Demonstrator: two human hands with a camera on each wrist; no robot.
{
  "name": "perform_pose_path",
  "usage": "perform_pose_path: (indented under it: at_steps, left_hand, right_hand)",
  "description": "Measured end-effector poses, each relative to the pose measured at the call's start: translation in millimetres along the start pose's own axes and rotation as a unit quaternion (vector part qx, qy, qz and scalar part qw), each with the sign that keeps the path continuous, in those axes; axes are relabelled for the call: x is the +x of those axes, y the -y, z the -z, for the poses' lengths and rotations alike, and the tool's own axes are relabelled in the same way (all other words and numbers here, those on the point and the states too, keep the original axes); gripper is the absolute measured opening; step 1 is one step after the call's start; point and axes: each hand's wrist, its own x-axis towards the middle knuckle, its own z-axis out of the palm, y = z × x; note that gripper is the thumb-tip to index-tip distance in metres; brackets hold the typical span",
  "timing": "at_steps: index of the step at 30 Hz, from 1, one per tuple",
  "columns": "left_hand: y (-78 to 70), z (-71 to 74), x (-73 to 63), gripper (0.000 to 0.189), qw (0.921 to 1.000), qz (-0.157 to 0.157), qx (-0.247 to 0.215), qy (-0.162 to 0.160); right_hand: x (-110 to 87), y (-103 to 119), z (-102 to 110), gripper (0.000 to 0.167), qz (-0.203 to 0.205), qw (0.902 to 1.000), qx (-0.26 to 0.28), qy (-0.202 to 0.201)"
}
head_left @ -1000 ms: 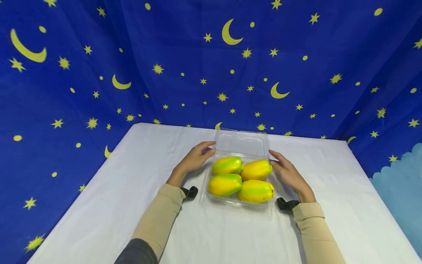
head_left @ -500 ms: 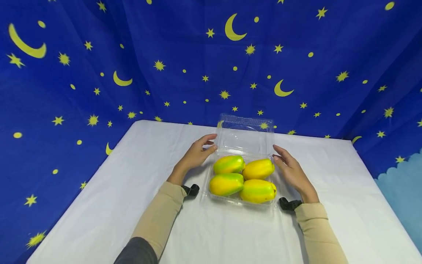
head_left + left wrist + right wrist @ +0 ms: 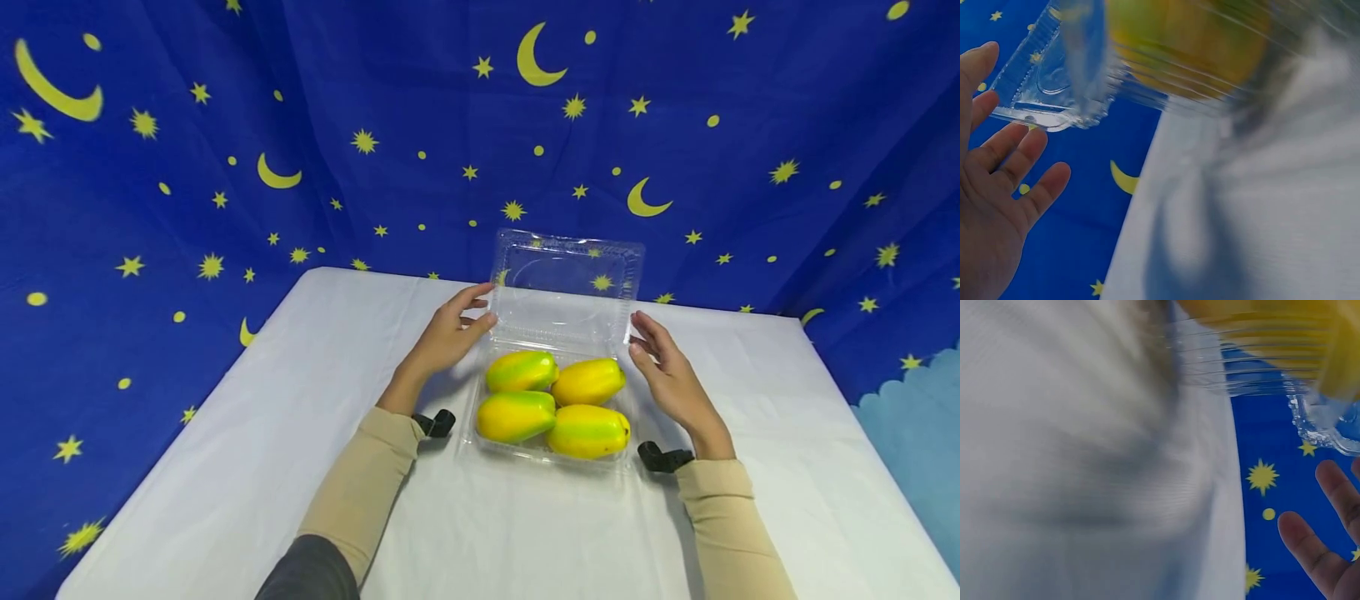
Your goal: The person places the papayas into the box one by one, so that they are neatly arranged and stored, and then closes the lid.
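Note:
A clear plastic clamshell box (image 3: 525, 454) stands on the table with several yellow-green, papaya-like fruits (image 3: 519, 417) in its base. Its hinged lid (image 3: 566, 308) is raised and leans back at the far side. My left hand (image 3: 452, 332) has its fingertips at the lid's left edge; in the left wrist view its fingers (image 3: 1029, 150) are loosely spread against the rim. At the lid's right edge is my right hand (image 3: 667, 371), fingers lightly bent. The right wrist view shows only some of those fingers (image 3: 1310, 547), near the lid's corner.
A white cloth covers the table (image 3: 300, 467). Behind and to the left hangs a blue curtain (image 3: 420, 100) with yellow moons and stars; the table's far edge meets it. Black wrist mounts (image 3: 437, 423) sit beside the box on both sides.
The lid has swung up from lying nearly flat behind the base to a steeper angle. Both hands have risen with it along its sides. The fruits stay in place.

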Motion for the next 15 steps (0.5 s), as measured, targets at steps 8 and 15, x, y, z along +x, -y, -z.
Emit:
perform_pose_path:
  at_steps: [8, 15]
  left_hand:
    - [-24.4, 11.7, -2.6, 0.061, 0.9996, -0.024, -0.012, -0.003]
    - [-45.1, 23.8, -7.5, 0.062, 0.9968, -0.078, -0.001, -0.021]
  right_hand:
    - [-3.7, 19, 6, 0.063, 0.031, 0.9995, -0.007, -0.008]
    - [-6.2, 38, 13, 0.065, 0.054, 0.9983, -0.006, -0.018]
